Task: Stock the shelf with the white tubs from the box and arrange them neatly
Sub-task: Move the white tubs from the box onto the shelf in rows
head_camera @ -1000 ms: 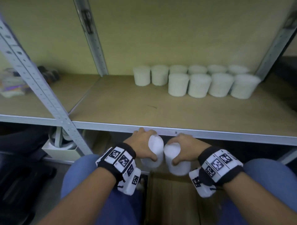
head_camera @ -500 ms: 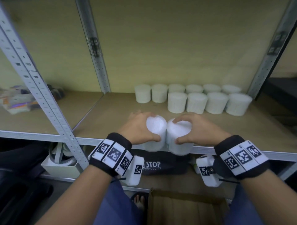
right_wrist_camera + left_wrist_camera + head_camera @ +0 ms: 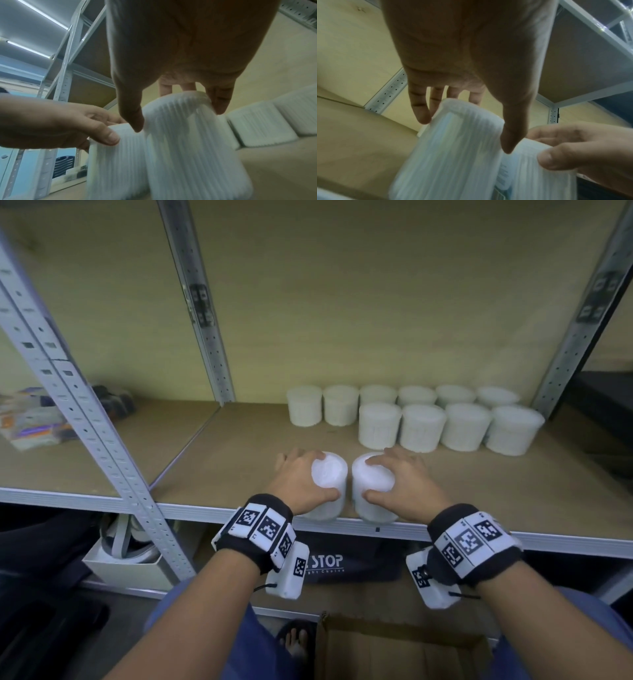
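Two white ribbed tubs stand side by side near the front edge of the wooden shelf (image 3: 239,474). My left hand (image 3: 301,477) grips the left tub (image 3: 327,477) from above, thumb at the near side and fingers over the far rim. In the same way my right hand (image 3: 400,477) grips the right tub (image 3: 371,479). The left wrist view shows the left tub (image 3: 453,142) under my hand (image 3: 467,128); the right wrist view shows the right tub (image 3: 188,142) under my hand (image 3: 176,112). Several more tubs (image 3: 421,428) stand in two rows at the back right of the shelf.
An open cardboard box (image 3: 404,648) lies on the floor below, between my knees. A dark bag (image 3: 346,563) lies under the shelf. Grey metal uprights (image 3: 92,433) frame the bay. Packets (image 3: 30,422) lie on the neighbouring shelf to the left. Bare board stretches left of the tub rows.
Both hands have lifted the two tubs from below the shelf edge up and forward onto the shelf's front part.
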Available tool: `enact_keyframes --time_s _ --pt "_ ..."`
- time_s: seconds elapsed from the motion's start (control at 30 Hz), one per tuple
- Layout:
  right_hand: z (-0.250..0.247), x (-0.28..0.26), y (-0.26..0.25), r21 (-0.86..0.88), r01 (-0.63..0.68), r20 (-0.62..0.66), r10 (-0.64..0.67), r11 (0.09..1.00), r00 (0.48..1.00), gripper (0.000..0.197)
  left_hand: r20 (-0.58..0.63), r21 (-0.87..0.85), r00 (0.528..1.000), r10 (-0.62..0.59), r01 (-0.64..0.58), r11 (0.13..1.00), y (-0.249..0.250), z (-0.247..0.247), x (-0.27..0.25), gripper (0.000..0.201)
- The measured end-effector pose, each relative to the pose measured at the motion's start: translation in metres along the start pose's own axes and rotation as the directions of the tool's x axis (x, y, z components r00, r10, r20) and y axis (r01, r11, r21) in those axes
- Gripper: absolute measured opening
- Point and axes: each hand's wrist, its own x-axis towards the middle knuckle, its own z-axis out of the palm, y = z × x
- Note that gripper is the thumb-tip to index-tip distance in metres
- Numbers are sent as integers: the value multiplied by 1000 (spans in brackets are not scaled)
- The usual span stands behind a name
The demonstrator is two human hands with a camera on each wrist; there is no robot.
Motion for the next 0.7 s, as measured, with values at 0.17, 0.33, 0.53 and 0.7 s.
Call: enact_keyframes --time_s 0.17,0.33,0.53,0.7 --pt "3 -5 0 5 10 22 -10 1000 1000 64 -11 7 1000 24 -23 1000 -5 3 0 71" --pt "-6 -15 0 -45 64 17 -63 997 998 67 -126 94 986 109 -98 991 -3 -3 -12 56" --pt "-19 -23 -2 -113 132 -5 -134 985 991 33 -110 71 980 163 -155 985 -1 -6 -22 31" --pt "-16 -22 -3 -99 153 -29 -157 983 987 31 -115 60 976 187 -181 982 -2 -3 -23 27"
